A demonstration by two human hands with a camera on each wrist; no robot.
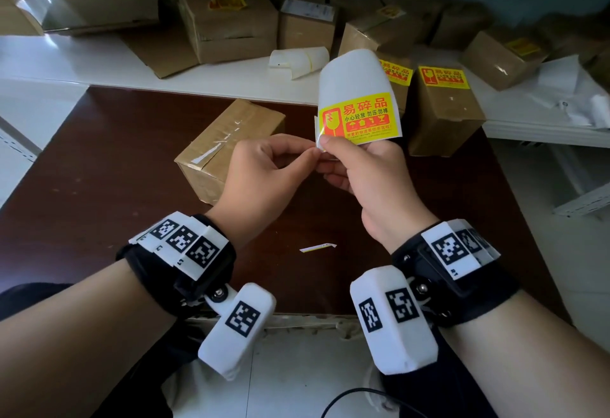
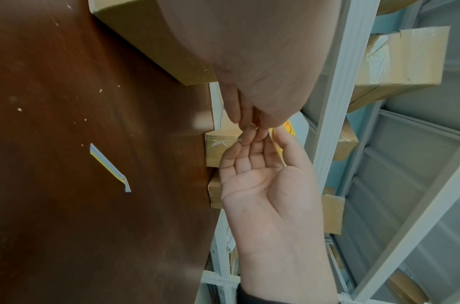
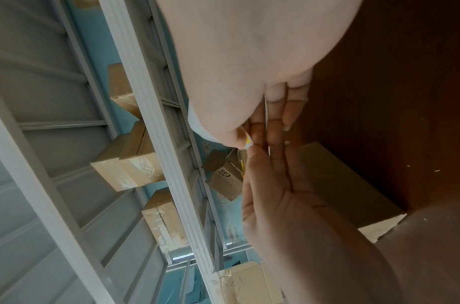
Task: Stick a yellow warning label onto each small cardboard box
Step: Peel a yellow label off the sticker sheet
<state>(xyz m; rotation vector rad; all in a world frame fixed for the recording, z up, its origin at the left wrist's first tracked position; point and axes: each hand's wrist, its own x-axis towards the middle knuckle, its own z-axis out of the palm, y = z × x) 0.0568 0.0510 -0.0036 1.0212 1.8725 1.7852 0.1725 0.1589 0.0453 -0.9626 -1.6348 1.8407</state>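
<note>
Dark glossy worktop (image 1: 115,160) carries taped cardboard box (image 1: 227,146). Above it, right hand (image 1: 366,173) pinches curled white backing with yellow label (image 1: 359,118); left hand (image 1: 264,166) pinches label's lower-left corner.

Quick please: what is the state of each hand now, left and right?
Left hand: pinching the peeled corner of the yellow label.
Right hand: holding the white backing sheet with that label.

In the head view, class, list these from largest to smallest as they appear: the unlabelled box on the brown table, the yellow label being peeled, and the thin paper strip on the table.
1. Box: largest.
2. Yellow label: smaller, though held nearer the camera.
3. Paper strip: smallest.
</note>
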